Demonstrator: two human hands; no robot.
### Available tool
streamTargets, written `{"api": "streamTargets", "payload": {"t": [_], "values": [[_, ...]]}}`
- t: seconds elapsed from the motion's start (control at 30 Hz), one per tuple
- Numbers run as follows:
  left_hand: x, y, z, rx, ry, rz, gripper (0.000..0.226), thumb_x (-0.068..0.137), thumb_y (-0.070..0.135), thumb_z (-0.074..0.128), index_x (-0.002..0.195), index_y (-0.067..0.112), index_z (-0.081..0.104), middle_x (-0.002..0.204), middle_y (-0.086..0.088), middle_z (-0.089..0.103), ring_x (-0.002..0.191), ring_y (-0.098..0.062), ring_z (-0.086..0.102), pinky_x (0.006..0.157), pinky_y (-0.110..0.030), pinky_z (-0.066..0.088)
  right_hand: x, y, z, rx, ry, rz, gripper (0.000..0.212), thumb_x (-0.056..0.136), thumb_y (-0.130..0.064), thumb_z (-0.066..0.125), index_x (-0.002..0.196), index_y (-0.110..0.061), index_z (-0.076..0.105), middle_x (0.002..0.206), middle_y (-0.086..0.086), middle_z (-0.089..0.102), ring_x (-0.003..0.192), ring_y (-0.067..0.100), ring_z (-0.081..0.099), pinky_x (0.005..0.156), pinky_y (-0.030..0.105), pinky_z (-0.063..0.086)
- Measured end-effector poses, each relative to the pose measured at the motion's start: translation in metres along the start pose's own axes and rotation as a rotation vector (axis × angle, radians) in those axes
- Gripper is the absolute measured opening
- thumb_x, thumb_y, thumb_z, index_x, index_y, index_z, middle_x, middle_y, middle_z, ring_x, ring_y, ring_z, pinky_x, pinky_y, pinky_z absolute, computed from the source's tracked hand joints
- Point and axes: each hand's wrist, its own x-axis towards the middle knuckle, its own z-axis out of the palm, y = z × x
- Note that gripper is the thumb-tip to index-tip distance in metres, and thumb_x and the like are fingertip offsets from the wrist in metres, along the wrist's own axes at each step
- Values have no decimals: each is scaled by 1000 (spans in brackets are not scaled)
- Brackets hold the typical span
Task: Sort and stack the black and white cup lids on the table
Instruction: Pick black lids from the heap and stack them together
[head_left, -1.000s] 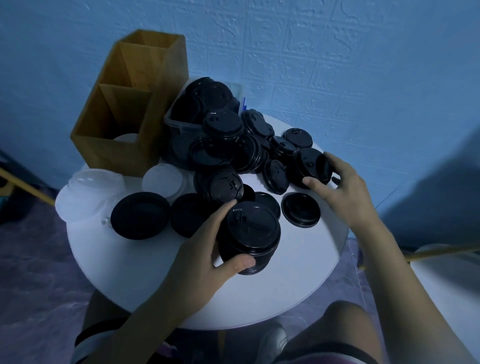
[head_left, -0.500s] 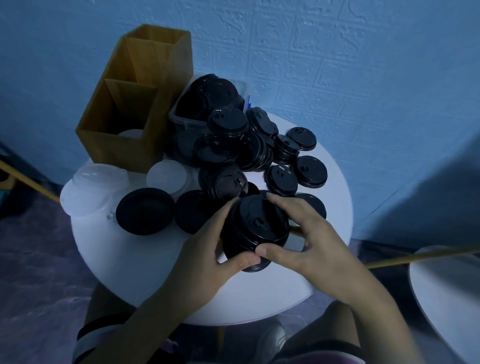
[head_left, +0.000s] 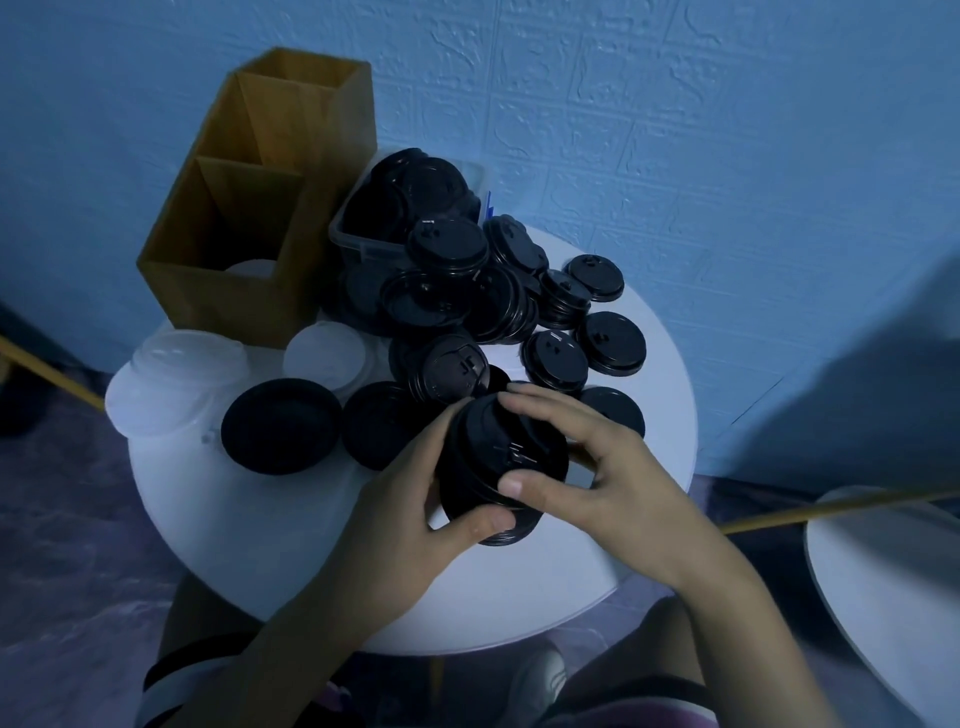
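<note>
Against a blue textured wall (head_left: 727, 130) stands a small round white table (head_left: 291, 545), crowded along its far side. A two-compartment wooden box (head_left: 249, 218) sits in the upper left of the frame, and a clear plastic tub (head_left: 358, 244) full of black lids is just beside it. A heap of loose black lids (head_left: 467, 296) spills from the tub toward the middle. White lids (head_left: 327, 358) and some translucent lids (head_left: 176, 379) lie at the left edge.

The stack of black lids (head_left: 483, 467) is at the centre of the frame, near the table's front edge. The left hand (head_left: 395, 525) grips it from the side, fingers curled round its wall and thumb (head_left: 483, 522) across the lower rim. A second ago the right hand (head_left: 597, 478) was away at the right side of the heap, reaching for a loose lid. Now it has come over to the stack and sits on top. Its fingers (head_left: 545, 402) curve over the far rim of the top lid and its thumb pinches the near rim.

From where I stand it looks as though one more black lid has just been carried over and is being seated. If so, the black stack has grown by one, but plenty of loose lids remain. I cannot tell whether the top lid has clicked fully down.
</note>
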Motion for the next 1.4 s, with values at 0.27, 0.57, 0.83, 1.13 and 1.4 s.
{"api": "streamTargets", "payload": {"t": [0.27,0.57,0.83,1.13,1.4], "values": [[0,-3,-1,11,-16,-24,84,80,50,73,153,51,30,147,18,54,138,-8,51,113,-46,44,5,-4,-7,-38,-120,13,66,79,-36,78,141,-40,55,147,-32,47,138,-9,42,119,27,34],[0,0,-3,5,-31,-2,85,83,48,74,155,48,29,148,18,53,139,-8,50,113,-46,44,7,-5,-9,-111,-149,-17,68,81,-34,79,145,-37,54,148,-30,45,140,-10,38,116,16,31],[-1,3,-3,-20,-47,-26,87,79,29,86,150,46,38,139,15,61,131,-7,57,108,-40,50,2,-5,-10,-95,-164,-32,61,85,-27,81,139,-43,59,152,-30,41,142,-10,36,115,17,32],[1,2,-3,-30,-39,-46,89,78,28,88,151,45,38,138,17,61,131,-4,56,108,-39,49,6,2,-9,29,-217,-36,59,87,-12,80,139,-34,60,151,-23,44,142,-2,40,111,15,36],[2,1,-2,11,-5,-45,92,72,25,93,147,44,44,131,16,65,125,-6,60,103,-39,53,-4,9,-2,42,-162,-24,65,90,-27,76,147,-34,45,149,-20,46,143,7,42,118,30,36]]}}
